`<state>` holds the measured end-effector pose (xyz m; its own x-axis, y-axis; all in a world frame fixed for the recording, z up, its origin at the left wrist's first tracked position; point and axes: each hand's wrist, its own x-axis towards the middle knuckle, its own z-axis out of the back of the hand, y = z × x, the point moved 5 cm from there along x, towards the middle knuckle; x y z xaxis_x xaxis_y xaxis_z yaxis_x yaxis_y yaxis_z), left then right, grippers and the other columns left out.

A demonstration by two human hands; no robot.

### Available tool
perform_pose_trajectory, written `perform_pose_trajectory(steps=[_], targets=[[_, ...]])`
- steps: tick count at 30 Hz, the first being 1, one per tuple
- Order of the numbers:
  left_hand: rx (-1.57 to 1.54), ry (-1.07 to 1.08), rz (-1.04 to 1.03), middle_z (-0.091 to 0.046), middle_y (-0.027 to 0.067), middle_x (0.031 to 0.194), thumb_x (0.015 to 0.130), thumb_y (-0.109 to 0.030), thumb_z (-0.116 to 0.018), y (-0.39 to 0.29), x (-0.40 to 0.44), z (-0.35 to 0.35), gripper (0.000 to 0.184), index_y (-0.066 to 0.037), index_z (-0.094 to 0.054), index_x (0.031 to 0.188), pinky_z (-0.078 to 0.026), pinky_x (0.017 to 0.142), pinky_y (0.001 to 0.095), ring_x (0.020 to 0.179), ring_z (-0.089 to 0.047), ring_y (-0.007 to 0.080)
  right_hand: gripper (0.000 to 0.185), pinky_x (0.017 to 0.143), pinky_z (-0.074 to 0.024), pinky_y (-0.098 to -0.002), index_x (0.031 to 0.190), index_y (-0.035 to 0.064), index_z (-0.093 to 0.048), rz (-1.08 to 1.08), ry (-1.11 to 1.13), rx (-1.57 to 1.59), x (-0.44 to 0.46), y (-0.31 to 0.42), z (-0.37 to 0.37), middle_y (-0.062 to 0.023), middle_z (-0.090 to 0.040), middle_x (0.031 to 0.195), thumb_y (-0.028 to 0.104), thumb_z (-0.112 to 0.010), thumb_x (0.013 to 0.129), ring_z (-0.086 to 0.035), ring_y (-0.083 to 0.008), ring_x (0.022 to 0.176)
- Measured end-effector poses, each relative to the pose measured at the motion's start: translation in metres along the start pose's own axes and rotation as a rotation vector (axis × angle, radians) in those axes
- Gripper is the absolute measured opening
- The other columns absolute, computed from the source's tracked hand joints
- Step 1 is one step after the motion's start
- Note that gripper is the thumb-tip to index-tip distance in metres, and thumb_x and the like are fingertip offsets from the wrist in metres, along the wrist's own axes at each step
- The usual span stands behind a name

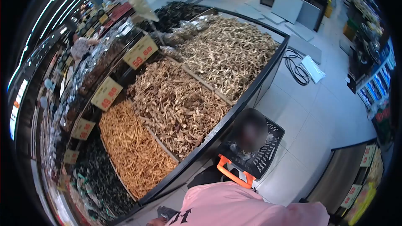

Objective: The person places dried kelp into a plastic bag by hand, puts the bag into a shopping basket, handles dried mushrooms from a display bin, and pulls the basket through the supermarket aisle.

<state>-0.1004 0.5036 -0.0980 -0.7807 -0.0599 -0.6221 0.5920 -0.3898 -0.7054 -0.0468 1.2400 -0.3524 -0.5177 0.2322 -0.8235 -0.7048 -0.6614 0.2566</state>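
Note:
At the bottom edge, my left hand [157, 222] shows only in small part, beside a dark crinkled item [167, 212]; its fingers are mostly cut off by the frame. My right hand is not in view. The pink shirt [234, 207] fills the lower middle. Just beyond it stands a black basket [268, 155] with an orange handle [235, 176] and clear plastic inside. To the left, a dark-edged bin display holds orange strips [130, 146], brown dried pieces [176, 100] and pale dried slices [230, 50].
Price signs [141, 52] line the back of the bins. A black cable [295, 68] and a white packet [313, 69] lie on the tiled floor. Grey panels [287, 7] lean at the back. Another stand [337, 180] is at the lower right. A person [80, 47] is far left.

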Motion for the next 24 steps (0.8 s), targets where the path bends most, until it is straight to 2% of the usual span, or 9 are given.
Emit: perform_pose_trajectory(steps=[4, 7, 11, 16, 19, 20, 21, 23, 24], targets=[[0.041, 0.117, -0.144, -0.056, 0.0185, 0.069, 0.081, -0.01, -0.058, -0.032, 0.039, 0.071, 0.011, 0.0, -0.058, 0.085, -0.041, 0.056, 0.0447, 0.061, -0.049, 0.0272, 0.034, 0.085, -0.0498, -0.0388, 0.109, 0.0003, -0.063, -0.136, 0.003, 0.025, -0.052, -0.041, -0.008, -0.0192, -0.065, 0.105, 0.018, -0.063, 0.081, -0.063, -0.0308, 0.1], [0.916, 0.02, -0.057, -0.069, 0.0205, 0.085, 0.076, -0.011, -0.069, -0.234, 0.017, 0.067, 0.021, -0.001, -0.071, 0.093, -0.051, 0.072, 0.0391, 0.082, -0.067, 0.0346, 0.034, 0.086, -0.0497, -0.0388, 0.111, 0.0009, -0.062, -0.247, -0.002, 0.066, -0.105, -0.072, -0.031, -0.0189, -0.065, 0.107, 0.018, -0.063, 0.081, -0.063, -0.0311, 0.101], [0.976, -0.064, -0.323, -0.048, 0.0155, 0.073, 0.085, -0.012, -0.062, -0.353, 0.021, 0.064, 0.012, -0.001, -0.059, 0.084, -0.041, 0.063, 0.0395, 0.07, -0.046, 0.0279, 0.034, 0.087, -0.0496, -0.0388, 0.112, 0.0018, -0.062, -0.409, 0.02, 0.131, -0.196, -0.098, -0.086, -0.0185, -0.065, 0.108, 0.018, -0.063, 0.082, -0.063, -0.0315, 0.102], [0.975, -0.141, -0.463, -0.023, 0.0093, 0.063, 0.094, -0.014, -0.054, -0.413, 0.087, 0.076, 0.028, 0.0, -0.042, 0.072, -0.028, 0.053, 0.0387, 0.058, -0.023, 0.0202, 0.035, 0.088, -0.0495, -0.0387, 0.114, 0.0028, -0.061, -0.589, 0.061, 0.228, -0.292, -0.086, -0.155, -0.0181, -0.064, 0.111, 0.018, -0.063, 0.083, -0.062, -0.032, 0.104], [1.187, -0.272, -0.401, -0.054, 0.0172, 0.067, 0.091, -0.015, -0.058, -0.427, 0.149, 0.103, 0.023, 0.007, -0.063, 0.091, -0.041, 0.06, 0.041, 0.06, -0.047, 0.0259, 0.036, 0.089, -0.0494, -0.0387, 0.116, 0.0035, -0.061, -0.676, 0.121, 0.305, -0.342, -0.056, -0.202, -0.0178, -0.064, 0.112, 0.017, -0.063, 0.083, -0.062, -0.0322, 0.105], [1.231, -0.3, -0.386, -0.066, 0.0202, 0.081, 0.09, -0.017, -0.059, -0.429, 0.173, 0.113, 0.03, 0.008, -0.066, 0.105, -0.047, 0.067, 0.0426, 0.071, -0.061, 0.031, 0.036, 0.089, -0.0494, -0.0387, 0.116, 0.0037, -0.061, -0.691, 0.136, 0.33, -0.349, -0.042, -0.213, -0.0177, -0.064, 0.112, 0.017, -0.063, 0.083, -0.062, -0.0323, 0.105], [1.28, -0.338, -0.398, -0.067, 0.0149, 0.082, 0.086, -0.014, -0.061, -0.434, 0.19, 0.109, 0.021, 0.004, -0.068, 0.094, -0.05, 0.065, 0.0394, 0.074, -0.064, 0.0275, 0.036, 0.089, -0.0493, -0.0387, 0.117, 0.0039, -0.061, -0.706, 0.159, 0.355, -0.359, -0.029, -0.224, -0.0176, -0.064, 0.113, 0.017, -0.063, 0.083, -0.062, -0.0324, 0.105], [1.249, -0.228, -0.476, -0.061, 0.011, 0.061, 0.081, -0.012, -0.064, -0.404, 0.29, 0.172, 0.022, 0.01, -0.063, 0.076, -0.044, 0.056, 0.0336, 0.06, -0.055, 0.0134, 0.036, 0.089, -0.0493, -0.0387, 0.118, 0.0043, -0.061, -0.708, 0.196, 0.392, -0.361, -0.005, -0.238, -0.0175, -0.064, 0.114, 0.017, -0.062, 0.084, -0.062, -0.0326, 0.106], [1.247, -0.224, -0.436, -0.059, 0.0178, 0.064, 0.082, -0.012, -0.061, -0.398, 0.32, 0.177, 0.023, 0.011, -0.061, 0.08, -0.044, 0.061, 0.0382, 0.062, -0.055, 0.0229, 0.037, 0.09, -0.0492, -0.0387, 0.118, 0.0045, -0.061, -0.701, 0.213, 0.405, -0.359, 0.005, -0.243, -0.0174, -0.064, 0.114, 0.017, -0.062, 0.084, -0.062, -0.0327, 0.106]])
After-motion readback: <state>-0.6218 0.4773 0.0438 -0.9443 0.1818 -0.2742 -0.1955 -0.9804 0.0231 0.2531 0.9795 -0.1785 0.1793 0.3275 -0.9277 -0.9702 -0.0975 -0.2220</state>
